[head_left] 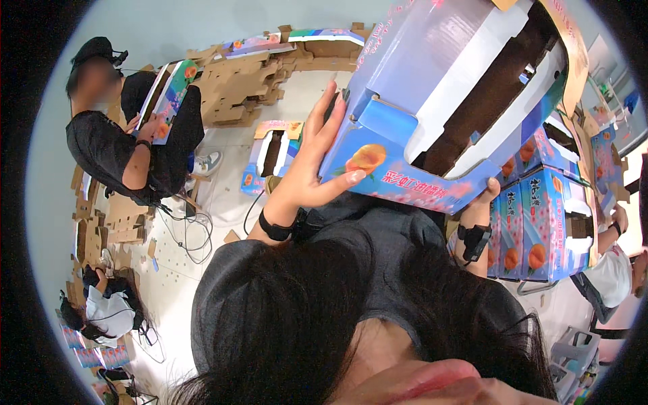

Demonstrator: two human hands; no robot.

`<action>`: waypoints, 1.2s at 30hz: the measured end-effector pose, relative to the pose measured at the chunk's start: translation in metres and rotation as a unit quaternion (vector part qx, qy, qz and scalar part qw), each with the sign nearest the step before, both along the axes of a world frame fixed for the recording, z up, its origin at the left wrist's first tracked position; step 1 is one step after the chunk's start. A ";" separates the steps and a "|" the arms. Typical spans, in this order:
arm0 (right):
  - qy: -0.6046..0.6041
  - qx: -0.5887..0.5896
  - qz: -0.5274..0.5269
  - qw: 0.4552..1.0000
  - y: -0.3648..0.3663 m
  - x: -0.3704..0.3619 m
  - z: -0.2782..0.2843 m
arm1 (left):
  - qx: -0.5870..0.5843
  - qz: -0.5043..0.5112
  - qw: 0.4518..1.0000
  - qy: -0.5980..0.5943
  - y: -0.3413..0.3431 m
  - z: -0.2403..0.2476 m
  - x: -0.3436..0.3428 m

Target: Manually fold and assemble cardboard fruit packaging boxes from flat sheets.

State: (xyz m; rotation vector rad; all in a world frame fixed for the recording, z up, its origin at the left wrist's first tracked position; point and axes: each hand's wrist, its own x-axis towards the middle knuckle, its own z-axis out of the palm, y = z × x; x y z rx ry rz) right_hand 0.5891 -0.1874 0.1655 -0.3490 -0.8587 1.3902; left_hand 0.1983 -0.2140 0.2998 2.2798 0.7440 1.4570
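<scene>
A large blue and lavender printed cardboard carton (pixel 398 74), with peach pictures and pink blossoms, is held up between my two hands. Its long cut-out opening shows a dark brown inside, with white inner edges along both sides. My left hand (pixel 307 158) grips the carton's left edge, thumb on the front face and fingers stretched along the side. At the lower right corner, my right hand (pixel 482 204) supports the same carton. Most of that hand's fingers are hidden by the carton. Black bands with small devices circle both my wrists.
Several similar cartons (pixel 523 223) stand stacked at the right, near another person (pixel 611 277). A smaller-looking carton (pixel 253 169) rests beyond my left arm. Flattened cardboard (pixel 233 84) lines the wall. At left a seated person (pixel 108 145) holds a carton; black cables (pixel 192 236) trail over the floor.
</scene>
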 end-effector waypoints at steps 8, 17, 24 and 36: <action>0.039 -0.018 0.007 0.999 -0.013 -0.013 0.008 | 0.025 -0.035 0.999 -0.001 -0.013 0.013 0.003; -0.014 0.037 -0.049 0.998 -0.014 -0.004 0.020 | 0.029 -0.090 0.995 -0.027 0.003 -0.008 0.008; -0.136 -0.040 -0.106 0.984 -0.015 -0.007 0.033 | -0.113 -0.023 0.989 -0.088 0.017 -0.062 0.016; -0.180 -0.028 -0.093 0.979 -0.014 -0.033 0.057 | -0.215 -0.035 0.973 -0.072 0.057 -0.074 0.007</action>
